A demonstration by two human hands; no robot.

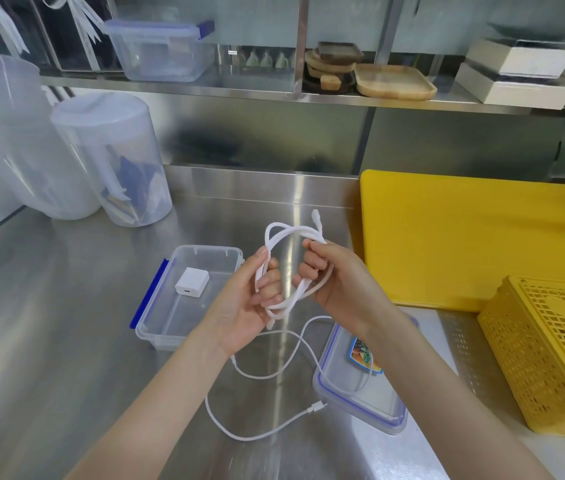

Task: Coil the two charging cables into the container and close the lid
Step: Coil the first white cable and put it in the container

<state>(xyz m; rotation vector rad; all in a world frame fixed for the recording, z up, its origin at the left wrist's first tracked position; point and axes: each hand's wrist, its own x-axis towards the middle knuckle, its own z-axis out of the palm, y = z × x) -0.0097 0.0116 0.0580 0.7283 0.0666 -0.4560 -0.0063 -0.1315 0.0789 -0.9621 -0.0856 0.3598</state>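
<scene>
A white charging cable (286, 233) is looped into a coil held above the steel counter. My left hand (250, 299) grips its left side and my right hand (340, 282) grips its right side, with one plug end sticking up past the loop. A second white cable (257, 375) lies loose on the counter below my wrists, partly draped over the lid. The clear container (156, 327) with blue side clips stands open to the left and holds a white charger block (191, 281). Its clear lid (371, 407) with blue seal lies to the right, partly under my right forearm.
A yellow cutting board (464, 237) lies at the right rear, and a yellow slatted basket (558, 351) sits upside down in front of it. Two clear plastic jugs (115, 161) stand at the left rear. Shelves behind carry a lidded box, wooden trays and white boxes.
</scene>
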